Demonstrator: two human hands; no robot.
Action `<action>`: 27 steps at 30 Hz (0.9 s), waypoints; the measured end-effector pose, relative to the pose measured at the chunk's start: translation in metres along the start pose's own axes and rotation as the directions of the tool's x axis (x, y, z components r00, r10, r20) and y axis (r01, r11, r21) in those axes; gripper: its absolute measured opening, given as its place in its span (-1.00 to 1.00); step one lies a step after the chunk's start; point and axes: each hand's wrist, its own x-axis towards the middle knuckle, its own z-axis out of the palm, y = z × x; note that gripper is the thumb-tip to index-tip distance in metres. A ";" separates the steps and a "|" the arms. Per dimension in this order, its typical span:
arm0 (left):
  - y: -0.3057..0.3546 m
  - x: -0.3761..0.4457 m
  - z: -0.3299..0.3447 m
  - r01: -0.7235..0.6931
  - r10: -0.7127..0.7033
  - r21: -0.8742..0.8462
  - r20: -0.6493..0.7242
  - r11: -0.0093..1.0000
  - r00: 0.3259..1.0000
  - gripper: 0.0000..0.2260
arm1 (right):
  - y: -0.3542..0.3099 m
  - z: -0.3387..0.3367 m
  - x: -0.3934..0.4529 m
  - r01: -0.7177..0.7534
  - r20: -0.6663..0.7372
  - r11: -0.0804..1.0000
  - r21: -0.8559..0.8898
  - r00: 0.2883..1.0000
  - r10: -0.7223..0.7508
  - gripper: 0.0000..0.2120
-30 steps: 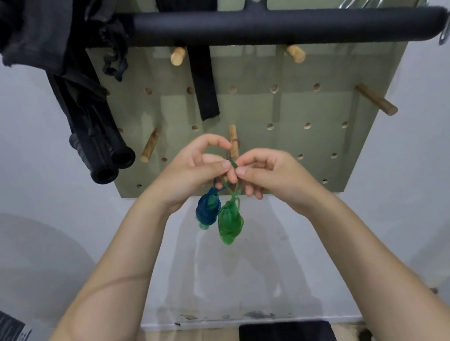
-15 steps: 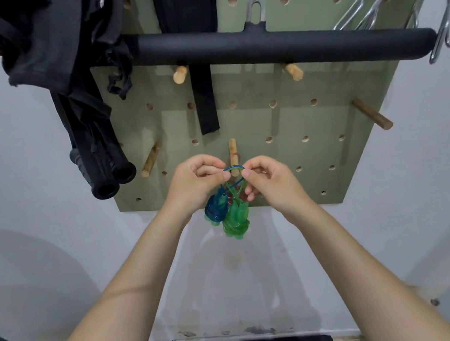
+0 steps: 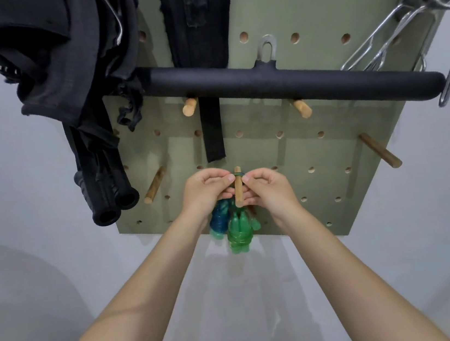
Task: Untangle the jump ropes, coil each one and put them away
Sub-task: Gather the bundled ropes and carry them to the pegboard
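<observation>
Rope loop now over peg; both hands' fingers pinching it.

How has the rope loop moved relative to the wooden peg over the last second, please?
Yes: the rope loop, pinched by both hands, has gone from in front of the wooden peg to over it, towards the pegboard.

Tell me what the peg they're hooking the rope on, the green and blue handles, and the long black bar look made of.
Peg: bare wood, matte tan dowel. Handles: likely translucent plastic, glossy and see-through. Black bar: seemingly foam-sleeved, dull soft surface; its core is hidden.
</observation>
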 end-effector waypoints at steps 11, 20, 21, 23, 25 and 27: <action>-0.013 -0.010 -0.009 0.008 -0.010 0.157 0.011 0.988 1.000 -0.89 | 0.020 -0.005 -0.011 -0.052 0.093 0.999 -0.004 0.994 0.053 -0.90; -0.082 -0.136 -0.060 0.059 -0.013 0.456 -0.103 0.888 0.995 -0.86 | 0.113 -0.017 -0.100 -0.153 0.163 0.984 -0.086 0.973 0.166 -0.89; -0.095 -0.155 -0.070 0.125 -0.109 0.488 -0.060 0.864 0.992 -0.86 | 0.126 -0.014 -0.119 -0.202 0.185 0.972 -0.121 0.957 0.222 -0.89; -0.121 -0.198 -0.095 0.213 -0.251 0.546 -0.005 0.810 0.968 -0.84 | 0.152 -0.004 -0.159 -0.287 0.225 0.931 -0.226 0.914 0.337 -0.87; -0.141 -0.241 -0.124 0.283 -0.328 0.545 -0.015 0.790 0.945 -0.77 | 0.176 0.006 -0.201 -0.330 0.257 0.882 -0.338 0.869 0.424 -0.86; -0.156 -0.280 -0.152 0.336 -0.372 0.528 -0.042 0.779 0.927 -0.71 | 0.196 0.019 -0.240 -0.327 0.270 0.848 -0.418 0.846 0.459 -0.87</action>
